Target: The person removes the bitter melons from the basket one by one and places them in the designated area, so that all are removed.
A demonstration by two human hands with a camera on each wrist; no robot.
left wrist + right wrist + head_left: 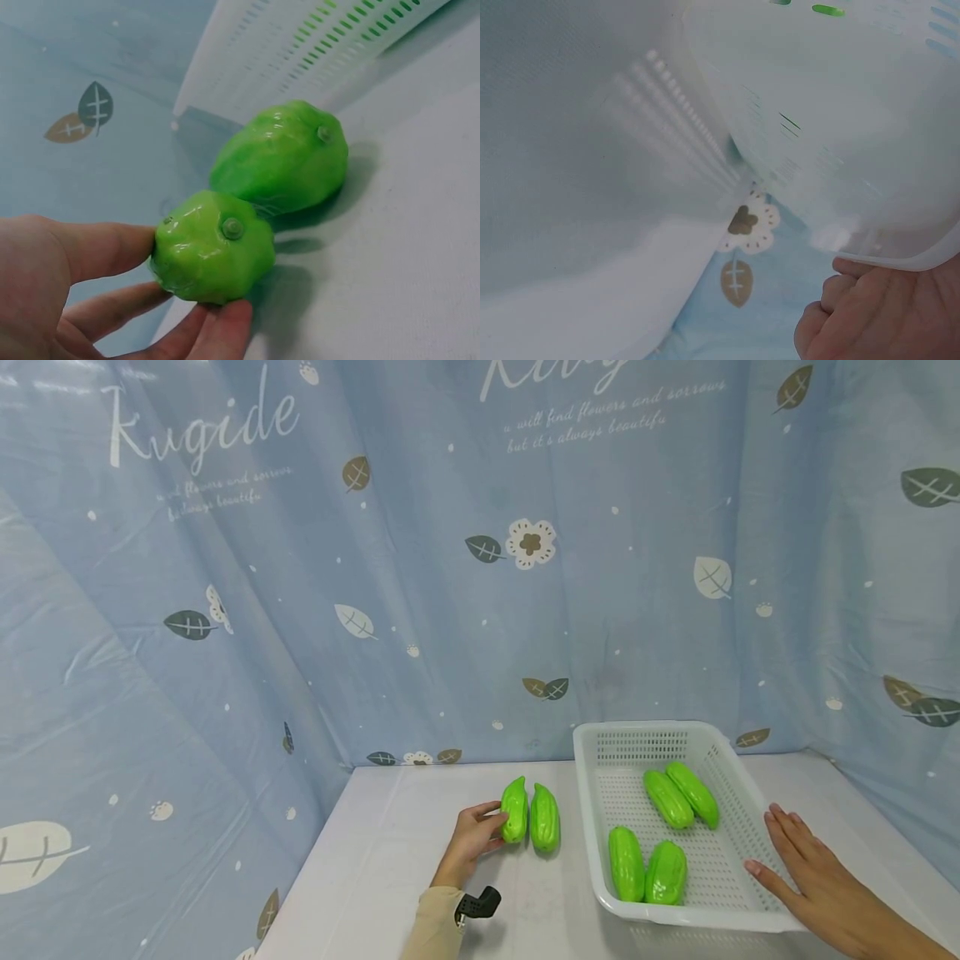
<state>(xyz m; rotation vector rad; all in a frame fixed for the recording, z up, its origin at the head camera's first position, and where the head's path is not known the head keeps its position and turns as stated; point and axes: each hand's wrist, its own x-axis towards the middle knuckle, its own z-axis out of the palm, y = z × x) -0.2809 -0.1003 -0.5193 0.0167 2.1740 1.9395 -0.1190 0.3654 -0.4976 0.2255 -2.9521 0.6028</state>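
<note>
My left hand point(474, 839) pinches a shiny, lumpy green gourd point(514, 811) between thumb and fingertips. In the left wrist view this gourd point(214, 247) shows its blunt end with a small stem nub. Close on its right lies a second green gourd point(544, 818) on the table, its pointed end toward the curtain. A white perforated plastic basket point(587, 810) stands to the right of the pair. My right hand point(821, 881) lies along the basket's right rim with fingers straight; in the right wrist view the hand point(881, 311) is right at the rim.
Inside the basket, two gourds point(681, 795) lie side by side toward the back and two more gourds point(647, 867) near the front left corner. The white table point(405, 827) ends at a blue patterned curtain point(450, 635) behind and at both sides.
</note>
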